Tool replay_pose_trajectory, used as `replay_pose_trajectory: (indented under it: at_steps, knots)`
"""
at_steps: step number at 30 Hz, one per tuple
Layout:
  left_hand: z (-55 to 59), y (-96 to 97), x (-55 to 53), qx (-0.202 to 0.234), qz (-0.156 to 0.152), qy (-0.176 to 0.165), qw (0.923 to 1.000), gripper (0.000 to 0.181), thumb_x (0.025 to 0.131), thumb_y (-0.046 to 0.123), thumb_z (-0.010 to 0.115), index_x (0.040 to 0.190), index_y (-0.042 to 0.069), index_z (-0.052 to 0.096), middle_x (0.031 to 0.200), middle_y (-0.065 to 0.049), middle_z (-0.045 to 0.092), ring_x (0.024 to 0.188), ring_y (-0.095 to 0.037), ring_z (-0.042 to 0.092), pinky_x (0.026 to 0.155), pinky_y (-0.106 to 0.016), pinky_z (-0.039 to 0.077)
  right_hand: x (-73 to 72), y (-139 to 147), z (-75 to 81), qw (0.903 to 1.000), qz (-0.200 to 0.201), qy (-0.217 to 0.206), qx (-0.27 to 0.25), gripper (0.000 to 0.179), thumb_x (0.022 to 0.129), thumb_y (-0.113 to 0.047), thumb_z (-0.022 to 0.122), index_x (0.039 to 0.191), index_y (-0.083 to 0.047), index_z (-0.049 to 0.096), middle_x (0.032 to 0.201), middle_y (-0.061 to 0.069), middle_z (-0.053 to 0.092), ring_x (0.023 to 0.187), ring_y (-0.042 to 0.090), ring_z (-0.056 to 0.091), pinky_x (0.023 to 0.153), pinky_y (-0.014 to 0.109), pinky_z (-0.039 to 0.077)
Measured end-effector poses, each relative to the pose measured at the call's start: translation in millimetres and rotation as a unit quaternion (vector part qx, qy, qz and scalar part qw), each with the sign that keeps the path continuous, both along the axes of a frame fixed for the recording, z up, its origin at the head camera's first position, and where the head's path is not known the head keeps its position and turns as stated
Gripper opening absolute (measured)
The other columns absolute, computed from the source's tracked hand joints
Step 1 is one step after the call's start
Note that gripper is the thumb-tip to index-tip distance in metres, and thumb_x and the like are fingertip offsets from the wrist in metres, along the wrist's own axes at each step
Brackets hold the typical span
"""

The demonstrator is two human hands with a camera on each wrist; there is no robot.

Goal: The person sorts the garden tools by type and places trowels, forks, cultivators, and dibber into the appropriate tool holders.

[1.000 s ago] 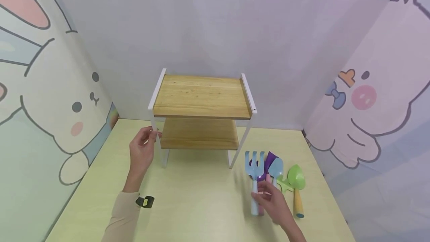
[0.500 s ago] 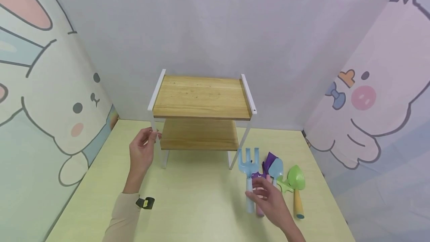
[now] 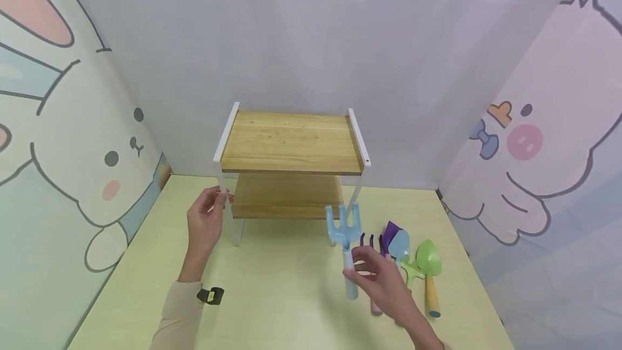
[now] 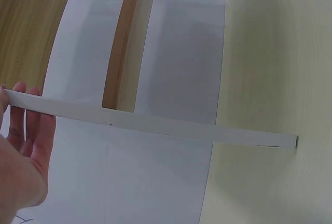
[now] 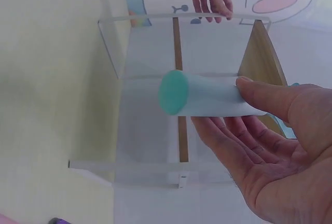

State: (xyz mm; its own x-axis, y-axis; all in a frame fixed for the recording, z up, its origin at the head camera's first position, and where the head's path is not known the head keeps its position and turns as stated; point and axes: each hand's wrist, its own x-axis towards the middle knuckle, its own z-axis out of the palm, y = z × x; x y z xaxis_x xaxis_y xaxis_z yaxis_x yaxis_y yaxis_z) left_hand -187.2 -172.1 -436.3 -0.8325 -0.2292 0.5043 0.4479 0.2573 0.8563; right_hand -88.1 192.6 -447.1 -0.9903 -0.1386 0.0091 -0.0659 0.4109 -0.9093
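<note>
A light blue toy garden fork [image 3: 344, 234] stands nearly upright, tines up, above the table. My right hand [image 3: 384, 285] pinches its pale handle [image 5: 215, 97] between thumb and fingers, as the right wrist view shows. The two-tier wooden shelf [image 3: 291, 142] has white metal side frames. My left hand [image 3: 205, 223] holds the front left leg of this shelf; in the left wrist view the fingers [image 4: 45, 141] curl behind the white leg [image 4: 171, 129].
Right of the shelf lie a purple fork [image 3: 371, 241], a purple tool head [image 3: 390, 233], a blue shovel [image 3: 399, 244], a green fork [image 3: 412, 270] and a green shovel [image 3: 428, 257] with a yellow handle. Cartoon-printed cloth surrounds the table [image 3: 272, 296].
My right hand has carried the blue garden fork up and left, away from the other tools and towards the shelf. My left hand stays on the shelf leg.
</note>
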Motion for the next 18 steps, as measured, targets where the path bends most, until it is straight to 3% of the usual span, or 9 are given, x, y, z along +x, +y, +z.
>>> replay_pose_trajectory:
  at_steps: [8,14,18]
  knots:
    - [-2.0,-0.3,-1.1,0.003,-0.003,0.005,1.0,0.019,0.095,0.007,0.056,0.105,-0.008,0.061,0.091,-0.021,0.068,0.085,-0.033,0.063,0.074,-0.017,0.048,-10.2,-10.7,10.8,0.9955,0.062,0.072,-0.002,0.03,0.084,-0.028,0.072,0.111,-0.022,0.06,0.105,-0.006,0.065,0.095,0.015,0.066,0.074,0.026,0.055]
    - [-2.0,0.1,-1.3,0.004,0.001,0.006,1.0,0.018,0.095,0.006,0.056,0.105,-0.007,0.061,0.091,-0.021,0.068,0.085,-0.03,0.064,0.073,-0.017,0.048,-17.9,-20.8,19.6,0.9884,0.093,0.12,-0.011,0.031,0.085,-0.023,0.072,0.113,-0.018,0.059,0.105,-0.004,0.067,0.095,0.016,0.067,0.072,0.027,0.055]
    - [-1.5,0.7,-1.5,0.008,0.0,0.007,0.9999,0.017,0.095,0.005,0.056,0.104,-0.008,0.061,0.09,-0.022,0.067,0.085,-0.03,0.064,0.075,-0.017,0.049,-19.8,-29.9,33.6,0.9837,0.108,0.143,-0.018,0.029,0.086,-0.013,0.071,0.112,-0.011,0.059,0.104,0.005,0.068,0.092,0.021,0.068,0.071,0.027,0.055]
